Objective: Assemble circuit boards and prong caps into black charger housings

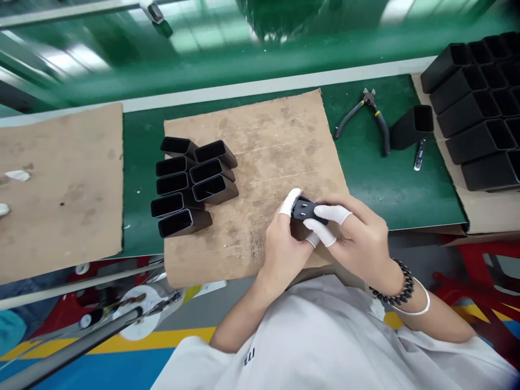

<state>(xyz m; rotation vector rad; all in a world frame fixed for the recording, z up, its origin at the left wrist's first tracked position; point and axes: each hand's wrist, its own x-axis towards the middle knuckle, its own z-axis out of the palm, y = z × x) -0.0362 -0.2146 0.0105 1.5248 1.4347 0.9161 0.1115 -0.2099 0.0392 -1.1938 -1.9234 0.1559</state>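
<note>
Between my two hands is a small black plastic part (304, 209) with two little slots in its face, held above the near edge of the cardboard sheet. My left hand (286, 238) grips it from the left, white finger cots on its thumb and fingertips. From the right, my right hand (353, 233) presses cot-covered fingers against its face and side. The part's underside is hidden by my hands. Left of them, several black rectangular tubes (211, 187) stand grouped on the cardboard, open ends up.
A cardboard sheet (276, 141) covers the middle of the green table (365, 184). To the right lie cutting pliers (369, 100), a single black tube (408, 130) and a small knife (420, 154). Rows of black tubes (475, 108) fill the far right. Another cardboard sheet (81, 162) lies left.
</note>
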